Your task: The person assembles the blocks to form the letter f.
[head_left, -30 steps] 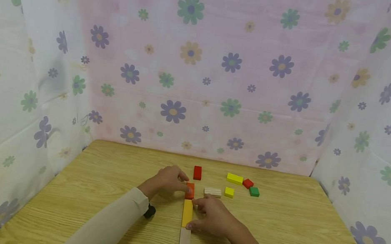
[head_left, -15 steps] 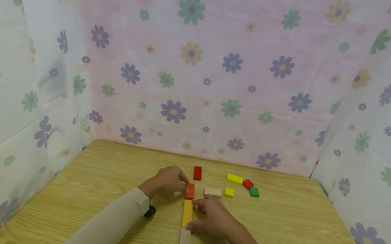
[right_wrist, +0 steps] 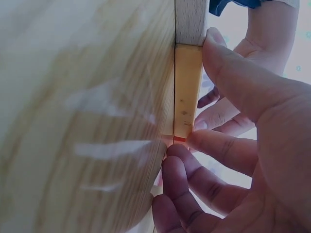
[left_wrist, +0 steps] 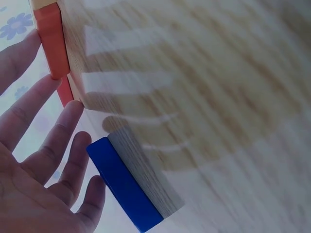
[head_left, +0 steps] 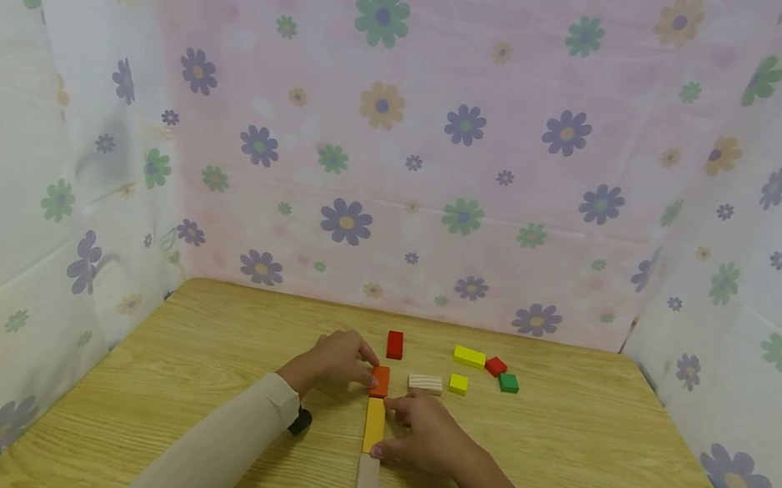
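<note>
Three wooden blocks lie end to end in a row on the table: a plain block nearest, a yellow-orange block in the middle, a red-orange block farthest. My left hand holds the red-orange block, thumb on its side and index finger at its far end. From the right, my right hand grips the yellow-orange block lengthwise between thumb and index finger. Below the left fingers, the left wrist view shows a blue block; the left hand hides it in the head view.
Beyond the row lies a dark red block. To its right are a striped wood block, a yellow cube, a long yellow block, a small red block and a green block. Flowered cloth encloses the table.
</note>
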Tool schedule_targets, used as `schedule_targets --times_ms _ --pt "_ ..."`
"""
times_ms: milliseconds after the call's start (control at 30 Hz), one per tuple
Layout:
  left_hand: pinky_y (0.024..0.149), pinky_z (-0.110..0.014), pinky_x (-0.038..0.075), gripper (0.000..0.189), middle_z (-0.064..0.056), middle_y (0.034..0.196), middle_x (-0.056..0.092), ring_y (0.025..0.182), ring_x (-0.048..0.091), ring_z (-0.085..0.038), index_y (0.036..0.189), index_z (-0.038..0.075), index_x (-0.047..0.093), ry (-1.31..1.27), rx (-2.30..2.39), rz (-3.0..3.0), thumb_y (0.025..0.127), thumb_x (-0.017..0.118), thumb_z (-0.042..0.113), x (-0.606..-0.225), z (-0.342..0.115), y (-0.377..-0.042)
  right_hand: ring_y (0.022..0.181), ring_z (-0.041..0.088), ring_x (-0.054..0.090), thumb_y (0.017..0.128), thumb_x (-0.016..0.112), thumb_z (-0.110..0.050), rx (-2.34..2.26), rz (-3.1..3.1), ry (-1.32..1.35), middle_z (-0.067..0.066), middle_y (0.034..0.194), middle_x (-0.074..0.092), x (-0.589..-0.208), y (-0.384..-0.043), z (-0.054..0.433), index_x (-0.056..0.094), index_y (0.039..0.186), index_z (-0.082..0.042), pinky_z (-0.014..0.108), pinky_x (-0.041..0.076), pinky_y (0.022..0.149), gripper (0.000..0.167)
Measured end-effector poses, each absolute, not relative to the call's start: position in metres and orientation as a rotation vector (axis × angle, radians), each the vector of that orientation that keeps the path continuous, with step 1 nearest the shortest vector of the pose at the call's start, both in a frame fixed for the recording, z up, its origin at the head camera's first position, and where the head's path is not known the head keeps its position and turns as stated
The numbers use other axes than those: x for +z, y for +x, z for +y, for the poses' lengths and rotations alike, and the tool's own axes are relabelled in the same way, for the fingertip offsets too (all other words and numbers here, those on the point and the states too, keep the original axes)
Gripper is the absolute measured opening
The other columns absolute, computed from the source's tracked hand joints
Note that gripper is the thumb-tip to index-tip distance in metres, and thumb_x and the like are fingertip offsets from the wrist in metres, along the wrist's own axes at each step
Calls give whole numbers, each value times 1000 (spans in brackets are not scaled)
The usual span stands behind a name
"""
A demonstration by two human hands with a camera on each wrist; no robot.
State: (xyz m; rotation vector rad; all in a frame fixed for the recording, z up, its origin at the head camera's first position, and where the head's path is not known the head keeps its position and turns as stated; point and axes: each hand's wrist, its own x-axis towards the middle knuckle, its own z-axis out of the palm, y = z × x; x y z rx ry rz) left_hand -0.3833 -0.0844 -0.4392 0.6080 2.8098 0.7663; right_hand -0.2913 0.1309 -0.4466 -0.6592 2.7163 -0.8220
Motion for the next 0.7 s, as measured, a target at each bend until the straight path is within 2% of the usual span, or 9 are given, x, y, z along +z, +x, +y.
schedule_targets --times_ms 200,267,500,600,700 --pt "110 -63 34 30 3 123 75 124 61 -30 111 26 82 616 765 2810 85 86 38 -441 -84 -384 120 28 59 79 88 -49 -840 2717 -653 3 117 66 -446 -289 129 64 142 -8 54 49 104 79" --pt "109 -62 35 29 3 123 75 124 61 -30 111 26 82 623 761 2812 84 86 38 -441 -85 -384 119 28 59 79 88 -48 -837 2720 -656 4 118 66 -445 -288 129 64 142 -7 53 49 104 79" --pt "107 -62 35 30 3 122 75 123 62 -29 110 25 83 640 770 2809 84 87 38 -441 -85 -383 99 16 57 78 89 -47 -821 2739 -687 1 110 64 -445 -288 129 65 140 -5 38 51 86 78" --pt "106 -60 35 30 3 123 75 123 62 -28 111 26 82 639 767 2811 84 87 39 -444 -85 -383 99 15 56 78 89 -47 -838 2731 -684 1 111 64 -445 -287 129 66 139 -5 36 51 86 77" --pt "107 -59 35 30 3 123 75 124 62 -28 111 26 82 632 768 2809 84 86 39 -445 -85 -384 102 17 58 78 89 -46 -850 2724 -674 1 112 64 -445 -288 129 66 139 -5 40 52 89 76"
